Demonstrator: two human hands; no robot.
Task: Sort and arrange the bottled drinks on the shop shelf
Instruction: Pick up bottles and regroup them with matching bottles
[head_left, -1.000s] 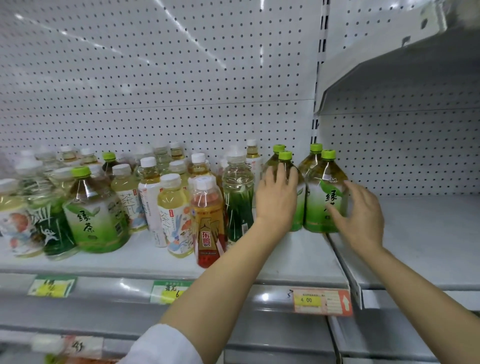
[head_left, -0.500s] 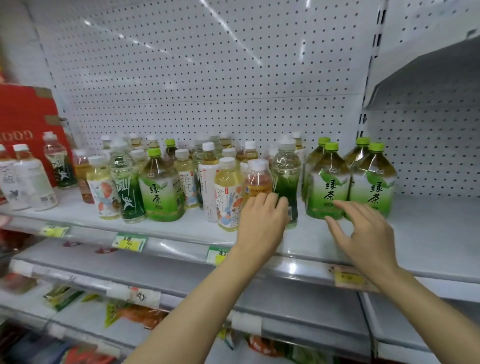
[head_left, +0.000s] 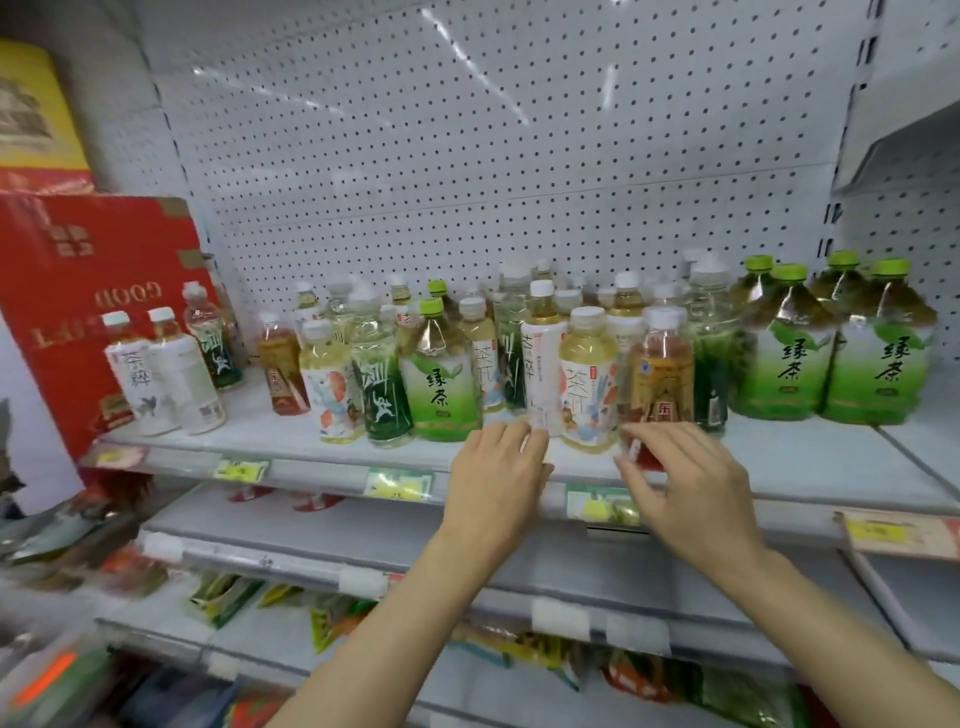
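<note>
Several mixed tea bottles crowd the white shelf (head_left: 291, 441). At the right end stand large green-capped green tea bottles (head_left: 779, 364), and another green tea bottle (head_left: 441, 384) is mixed in mid-row. My left hand (head_left: 493, 488) reaches with straight fingers to the foot of a white-label bottle (head_left: 540, 364). My right hand (head_left: 691, 488) is at the base of an amber bottle with a red label (head_left: 662, 374), thumb and loosely bent fingers on either side of it. Whether they touch it is blurred.
A red carton (head_left: 78, 291) stands at the shelf's left end behind two white-label bottles (head_left: 156, 374). Price tags (head_left: 397, 483) line the shelf edge. Snack packets (head_left: 332, 613) lie on lower shelves. A bare stretch of shelf (head_left: 924, 447) lies right of the large bottles.
Both hands have left the large green tea bottles and moved left and down to the front row of small bottles. The view has swung left, showing the red carton.
</note>
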